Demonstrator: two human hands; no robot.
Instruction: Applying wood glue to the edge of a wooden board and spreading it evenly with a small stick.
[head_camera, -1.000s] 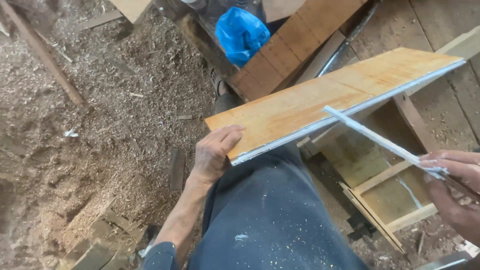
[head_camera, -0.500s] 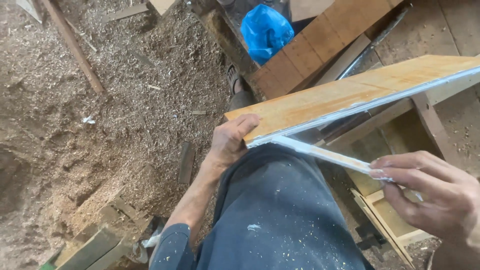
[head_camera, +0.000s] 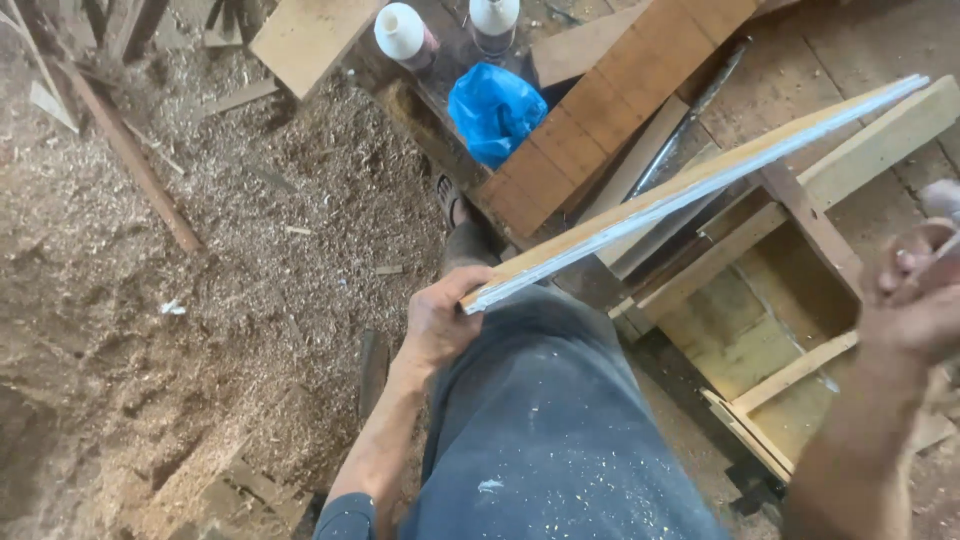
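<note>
My left hand (head_camera: 438, 322) grips the near end of a long wooden board (head_camera: 690, 185) with a white edge. The board is tipped nearly edge-on and runs up to the right, above my leg in dusty dark trousers (head_camera: 545, 430). My right hand (head_camera: 925, 290) is raised at the right edge, blurred, with the fingers curled; what it holds cannot be made out. Under the board sits a wooden frame (head_camera: 790, 300) of pale slats.
Sawdust covers the ground at left. A blue plastic bag (head_camera: 495, 108) lies beside brown planks (head_camera: 620, 110) at the top. Two white-capped bottles (head_camera: 405, 32) stand at the top edge. A long wooden stick (head_camera: 130, 160) lies at upper left.
The board has tipped from nearly flat to almost edge-on. My right hand, which pulled a thin white strip off the board's edge, has risen to the right; the strip is out of sight.
</note>
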